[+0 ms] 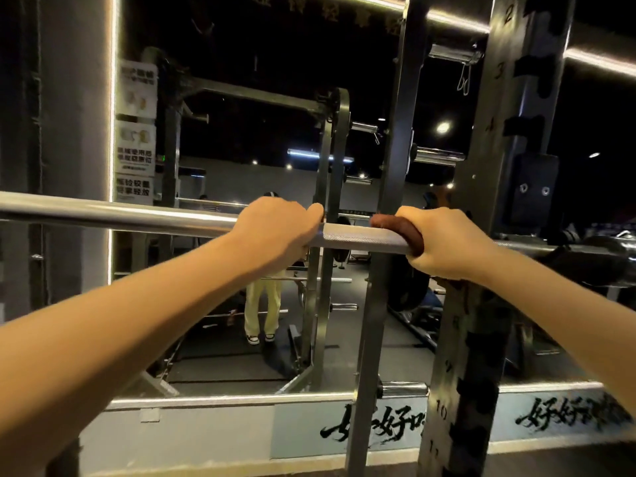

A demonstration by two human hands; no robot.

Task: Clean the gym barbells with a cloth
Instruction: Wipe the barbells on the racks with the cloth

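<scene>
A: Where are the barbell [358,237] and cloth [402,232]?
B: The barbell crosses mid-frame. The left grip [278,232] curls around it at centre; just to its right, the right grip [444,242] clamps the brown cloth around the knurled section.

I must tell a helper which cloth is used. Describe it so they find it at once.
Find the silver barbell crossing the view. Beside the numbered rack upright the right hand grips it; the cloth is the reddish-brown fabric between that hand and the bar. The left hand holds bare metal.
</scene>
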